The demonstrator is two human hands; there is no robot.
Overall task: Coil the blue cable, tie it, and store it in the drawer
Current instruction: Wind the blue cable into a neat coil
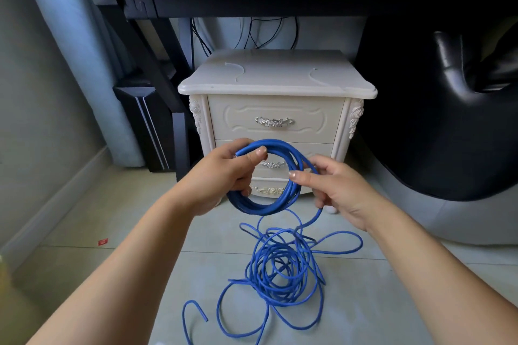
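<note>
Coiling is the step in hand, and it looks well short of half done. The left hand (224, 173) is clamped on a small ring of the blue cable (263, 209), thumb pressed over the top of the turns and fingers curled round them, held in the air in front of the white cabinet (274, 75). The right hand (342, 193) pinches the running strand at the ring's right side. From there the strand drops to the floor (112, 218), where the greater part of the cable lies in a loose heap (280, 263), with one free end (206, 319) curled off to the left. The hands are a little apart, joined by the ring.

To do this well, each new turn should probably match the size of those in the ring and be laid flat beside them under the left thumb, not crossed over. The right hand does better with a light pinch that lets the strand slide, adding a slight twist per turn against kinks. The heap looks tangled, so a hard pull could tighten a knot; shaking slack free first seems wiser. Some tail should be kept for the tie. The top drawer (308, 120) is closed.
</note>
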